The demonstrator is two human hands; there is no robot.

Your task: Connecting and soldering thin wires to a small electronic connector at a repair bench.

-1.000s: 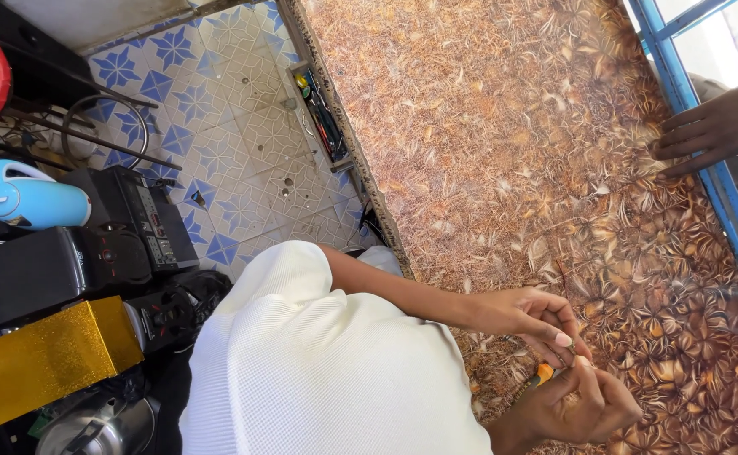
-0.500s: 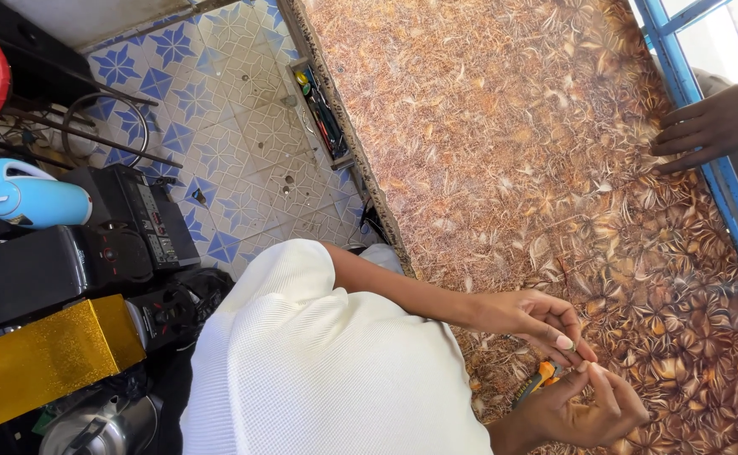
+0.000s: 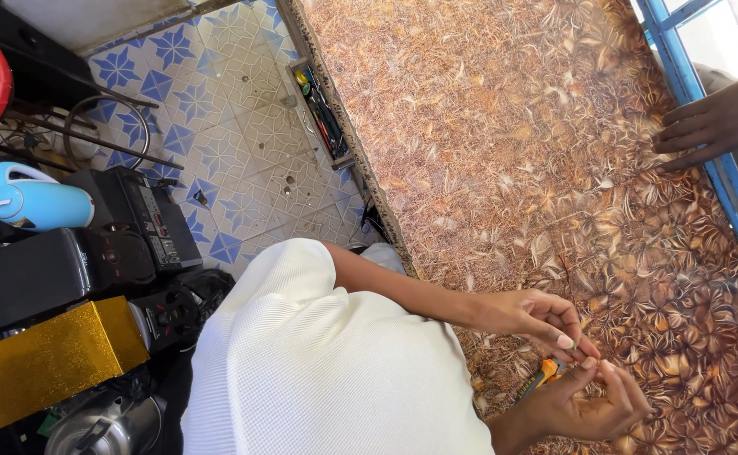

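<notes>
Head view: small orange-handled tool (image 3: pixel 546 371) sits between my two hands, its long axis running from about 1 o'clock down to 7 o'clock, dark end low. My right hand (image 3: pixel 584 406), fingers curled, lies just at its 5 o'clock and appears to cradle it. My left hand (image 3: pixel 531 316), fingertips pinched narrow, meets it from 12 o'clock. Both are touching or nearly so. Beneath is the brown floral-patterned tabletop (image 3: pixel 504 135). Another person's hand (image 3: pixel 710 126) rests well apart at 1 o'clock.

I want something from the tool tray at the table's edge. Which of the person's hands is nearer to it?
Left. The left hand is well along the table from the tool tray; the right hand, around a small orange tool, is farther still.
</notes>
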